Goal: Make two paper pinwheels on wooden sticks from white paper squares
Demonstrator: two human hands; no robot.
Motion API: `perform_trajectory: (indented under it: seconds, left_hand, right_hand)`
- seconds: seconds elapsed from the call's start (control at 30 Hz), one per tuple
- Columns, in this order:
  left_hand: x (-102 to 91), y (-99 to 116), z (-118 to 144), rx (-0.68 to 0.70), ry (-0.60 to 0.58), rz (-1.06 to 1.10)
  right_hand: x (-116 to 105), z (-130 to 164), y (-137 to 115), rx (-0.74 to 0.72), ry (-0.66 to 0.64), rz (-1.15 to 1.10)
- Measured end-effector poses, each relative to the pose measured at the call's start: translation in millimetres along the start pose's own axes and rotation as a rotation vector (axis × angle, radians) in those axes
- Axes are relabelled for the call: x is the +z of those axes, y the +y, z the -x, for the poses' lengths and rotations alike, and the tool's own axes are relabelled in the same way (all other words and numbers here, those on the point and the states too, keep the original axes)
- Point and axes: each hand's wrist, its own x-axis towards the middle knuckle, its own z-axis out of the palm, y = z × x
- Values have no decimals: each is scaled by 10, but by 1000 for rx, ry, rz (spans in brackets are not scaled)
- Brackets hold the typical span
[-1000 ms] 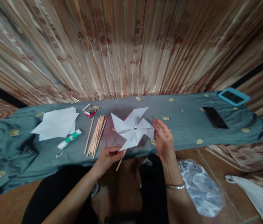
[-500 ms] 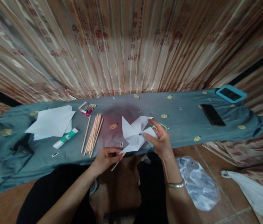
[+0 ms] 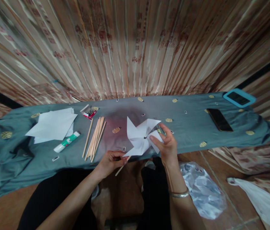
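A white paper pinwheel [image 3: 139,137] on a thin wooden stick [image 3: 122,166] is held above the table's front edge. A small dark pin [image 3: 145,137] shows at its centre. My left hand [image 3: 112,163] pinches the stick just below the lower paper blade, whose tip meets the fingers. My right hand [image 3: 166,143] holds the right-hand blade, thumb in front near the pin and the other fingers along its outer edge. Most of the stick is hidden behind the paper.
To the left lie several wooden sticks [image 3: 96,137], a glue stick [image 3: 66,141], stacked white paper [image 3: 53,124] and a small red-and-white box [image 3: 88,112]. A phone [image 3: 219,119] and a blue-framed device [image 3: 239,97] rest at the right. Plastic bags [image 3: 203,190] are on the floor.
The pinwheel has shifted slightly right and turned a little, with my right hand moving along with it. Both hands keep their hold.
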Motion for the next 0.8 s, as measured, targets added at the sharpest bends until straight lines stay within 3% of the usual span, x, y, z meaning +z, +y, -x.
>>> perform_trajectory:
  seconds: [0.3,0.8]
  left_hand:
    - [22,7,-18,16,-17,-21]
    - [49,46,-9,79,-23,-129]
  right_hand:
    - [-44,-24,15,59,-34,36]
    - [-61,-14,73,-1,-40,68]
